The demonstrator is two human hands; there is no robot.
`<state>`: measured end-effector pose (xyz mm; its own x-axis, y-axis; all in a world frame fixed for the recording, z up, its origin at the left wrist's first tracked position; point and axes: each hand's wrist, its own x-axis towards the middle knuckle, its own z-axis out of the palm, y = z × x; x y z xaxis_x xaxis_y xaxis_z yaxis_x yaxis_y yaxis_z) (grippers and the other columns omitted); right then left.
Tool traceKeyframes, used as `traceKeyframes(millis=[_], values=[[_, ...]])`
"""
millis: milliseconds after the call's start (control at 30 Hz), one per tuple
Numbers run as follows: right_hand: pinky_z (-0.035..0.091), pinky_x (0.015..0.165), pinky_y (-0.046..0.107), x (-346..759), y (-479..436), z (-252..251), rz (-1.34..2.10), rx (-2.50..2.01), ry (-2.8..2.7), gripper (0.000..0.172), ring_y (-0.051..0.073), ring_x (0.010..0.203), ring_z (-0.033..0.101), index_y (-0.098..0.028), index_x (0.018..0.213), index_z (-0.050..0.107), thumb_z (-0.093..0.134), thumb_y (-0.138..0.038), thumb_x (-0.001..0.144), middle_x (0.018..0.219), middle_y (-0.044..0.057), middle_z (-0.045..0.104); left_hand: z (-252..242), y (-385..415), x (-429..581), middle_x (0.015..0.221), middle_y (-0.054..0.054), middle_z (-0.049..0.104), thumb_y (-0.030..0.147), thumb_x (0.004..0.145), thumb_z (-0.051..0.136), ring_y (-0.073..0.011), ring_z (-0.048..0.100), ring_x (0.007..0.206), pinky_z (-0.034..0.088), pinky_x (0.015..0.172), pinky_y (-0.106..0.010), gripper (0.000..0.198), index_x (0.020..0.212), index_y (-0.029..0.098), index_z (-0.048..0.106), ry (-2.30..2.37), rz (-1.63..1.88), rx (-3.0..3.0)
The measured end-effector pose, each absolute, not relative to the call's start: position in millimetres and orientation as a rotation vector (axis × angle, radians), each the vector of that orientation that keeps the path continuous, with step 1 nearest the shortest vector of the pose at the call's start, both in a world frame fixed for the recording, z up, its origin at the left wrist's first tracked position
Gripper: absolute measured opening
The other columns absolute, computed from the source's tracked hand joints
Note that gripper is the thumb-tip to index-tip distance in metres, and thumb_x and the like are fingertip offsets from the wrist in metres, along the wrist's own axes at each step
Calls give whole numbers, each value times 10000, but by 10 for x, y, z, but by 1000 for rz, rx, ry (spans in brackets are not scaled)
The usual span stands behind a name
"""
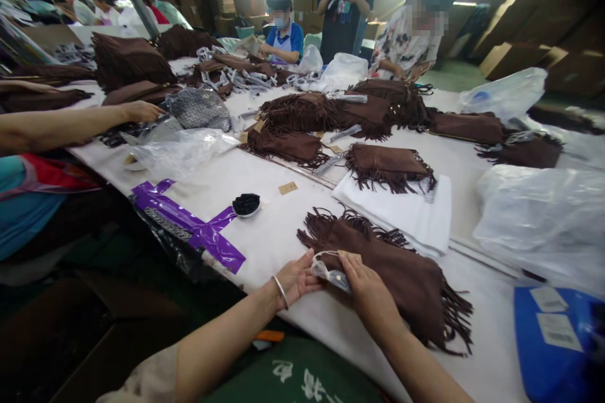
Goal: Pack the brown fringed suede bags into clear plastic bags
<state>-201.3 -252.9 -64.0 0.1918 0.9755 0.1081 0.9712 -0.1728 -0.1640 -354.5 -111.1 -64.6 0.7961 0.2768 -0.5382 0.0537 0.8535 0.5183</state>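
While both hands meet at the near edge of the table (283, 233), the left hand (297, 279) and right hand (366, 286) each pinch an end of one small clear packet (331, 272), fingers pressed together on it; a thin bangle (280, 291) rings the left wrist. That packet sits on the near end of a brown suede bag (401, 277), soft and flat, edged all round with cut fringe, lying on the white cloth top just ahead of the hands. Beyond it rests a folded white stack (416, 214) with a second fringed bag (385, 165) on top. To the left lie one small dish (246, 204) of black bits, one tan tag (288, 187), and purple tape (189, 223) crossed over the table's edge. Further out, more brown bags are heaped mid-table (302, 116); the count is unclear. Crinkled clear plastic (543, 220) bulks at the right above a blue box (558, 340) bearing two white labels. A co-worker's arm (75, 123) reaches in from the left toward another plastic bag (179, 151). Three people (347, 0) stand at the far end, before stacked cardboard cartons (520, 19).
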Motion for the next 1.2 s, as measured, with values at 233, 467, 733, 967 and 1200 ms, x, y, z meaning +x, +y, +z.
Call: traceKeyframes(millis=[233, 467, 733, 967, 1200], values=[[485, 978, 360, -2414, -2882, -607, 25, -2105, -1905, 796, 210, 1292, 409, -177, 1474, 115, 324, 33, 735, 1434, 70, 398, -743, -1126, -3132, 947, -210, 684, 248, 805, 583, -268, 671, 892, 512, 824, -324, 362, 1041, -25, 617, 600, -72, 202], [494, 968, 364, -2414, -2921, -636, -33, -2031, -1960, 774, 203, 1292, 408, -138, 1465, 142, 326, 16, 729, 1421, 83, 413, -580, -1091, -3138, 1028, -194, 671, 560, 894, 390, -324, 596, 1069, 388, 1013, -473, 618, 1105, 25, 614, 525, 127, 21], [466, 999, 409, -2476, -2927, -729, -35, -2016, -1998, 743, 205, 1352, 305, -153, 1453, 199, 300, 31, 740, 1459, 55, 349, -595, -1075, -3284, 1224, -138, 591, 425, 797, 605, -319, 458, 1239, 279, 1105, -470, 575, 1263, 101, 512, 541, 351, 675], [346, 1089, 496, -2533, -2924, -797, 196, -2039, -1964, 788, 268, 1360, 282, -102, 1386, 371, 428, -18, 604, 1428, 130, 397, -504, -1299, -3061, 1522, -125, 162, 281, 757, 633, -300, 55, 1414, 19, 1153, -527, 733, 1411, 149, 328, 438, 167, 2220], [275, 1113, 523, -2460, -3002, -633, 321, -2007, -2001, 712, 274, 1394, 178, -204, 1451, 227, 540, -278, 816, 1521, 70, 196, -645, -1101, -3039, 1526, -149, 101, 316, 823, 592, -320, -27, 1411, -64, 1128, -556, 601, 1361, 118, 412, 677, 180, 2657]])
